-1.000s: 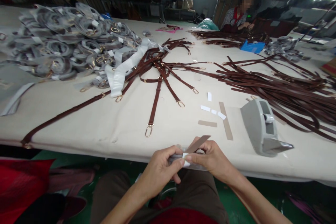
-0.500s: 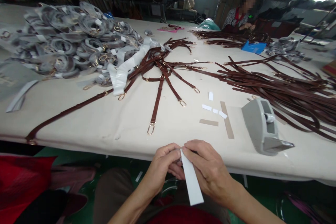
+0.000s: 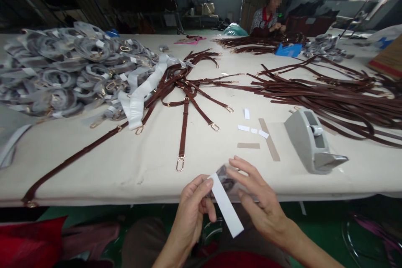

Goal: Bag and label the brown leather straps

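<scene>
My left hand [image 3: 193,209] is closed in a pinch on the upper end of a white paper strip [image 3: 226,206] that hangs down and to the right. Behind the strip sits a small clear bag [image 3: 226,176] with a dark coiled strap inside, held at the table's front edge. My right hand [image 3: 257,203] hovers just right of the strip with its fingers spread, fingertips at the bag. Both hands are in front of the cream table [image 3: 94,163].
A grey tape dispenser [image 3: 309,142] stands at the right. Small white and tan strips [image 3: 265,138] lie near it. Brown straps with gold clips [image 3: 185,125] fan across the middle, with more straps [image 3: 329,96] at right. Bagged straps [image 3: 69,67] are heaped at left. A person [image 3: 268,16] sits far back.
My right hand has let go of the white strip and opened its fingers. The strip stays in my left hand, and the bagged strap now shows behind it. The view shifted slightly.
</scene>
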{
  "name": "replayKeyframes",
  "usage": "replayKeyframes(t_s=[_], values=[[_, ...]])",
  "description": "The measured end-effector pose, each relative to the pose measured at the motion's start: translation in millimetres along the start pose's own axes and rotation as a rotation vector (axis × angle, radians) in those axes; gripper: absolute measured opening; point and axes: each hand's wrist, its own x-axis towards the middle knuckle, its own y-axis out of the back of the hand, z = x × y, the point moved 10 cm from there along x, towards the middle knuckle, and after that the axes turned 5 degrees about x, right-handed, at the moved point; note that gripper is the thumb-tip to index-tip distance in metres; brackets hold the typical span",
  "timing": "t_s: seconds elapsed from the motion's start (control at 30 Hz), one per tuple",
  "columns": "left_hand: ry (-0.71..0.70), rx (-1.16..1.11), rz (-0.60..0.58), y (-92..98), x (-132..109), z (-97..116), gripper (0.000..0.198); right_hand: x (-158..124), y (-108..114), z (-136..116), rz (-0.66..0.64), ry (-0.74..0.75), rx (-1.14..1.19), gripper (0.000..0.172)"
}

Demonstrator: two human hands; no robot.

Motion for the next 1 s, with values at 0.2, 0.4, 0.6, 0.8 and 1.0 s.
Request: replayKeyframes(t_s=[0.2,0.4,0.6,0.8,1.0], values=[[-0.102,0.089,0.096,0.9,2,13,0.033,-4,-16,27,0.033,-0.424,0.349,0.017],[-0.146,0.206,0.181,7.5,3,13,0.032,4,-38,40,-0.07,-0.512,0.507,0.032],[-0.107,0.133,0.233,6.0,5,5,0.037,14,-32,34,-0.09,-0.316,0.131,0.031],[-0.057,-0.051,0.211,-1.4,16,0,0.042,0,-34,-21,-0.016,0.186,-0.279,0.029],[-0.124,0.111,0.228,3.1,16,7,0.035,7,52,35,0.3,-0.086,-0.338,0.035]])
